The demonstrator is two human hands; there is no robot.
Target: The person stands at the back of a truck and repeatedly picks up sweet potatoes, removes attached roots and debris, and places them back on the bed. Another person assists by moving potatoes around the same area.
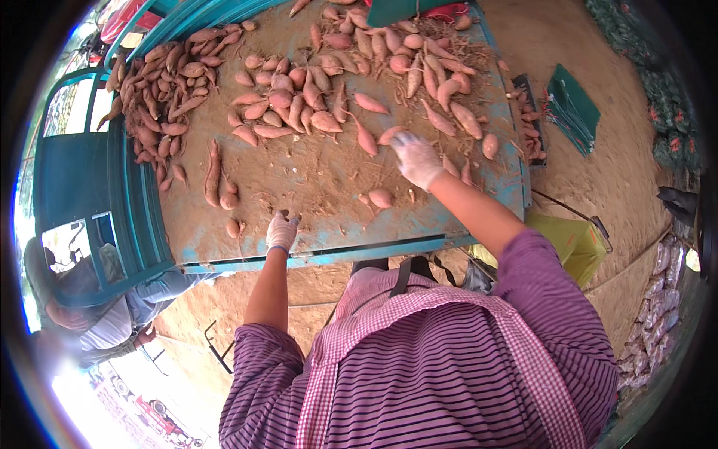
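Piles of reddish sweet potatoes [280, 92] lie on a soil-covered blue metal truck bed [336, 238]. My right hand [416, 160], in a pale knit glove, reaches over the bed with its fingertips at a sweet potato [390, 135]; whether it grips it, I cannot tell. My left hand [282, 230], gloved too, is above the bed's near edge with its fingers apart and nothing in them. Left of it lie a small sweet potato [233, 227] and a long, curved one [212, 175]. A round one [381, 198] lies between the hands, nearer the right.
Blue metal railings [140, 213] border the bed on the left, with another person [112, 320] beyond. At the right stand a dark crate of sweet potatoes [530, 120], a green sheet-like item [573, 109] and a yellow bag [569, 244]. Filled net sacks [645, 67] line the far right.
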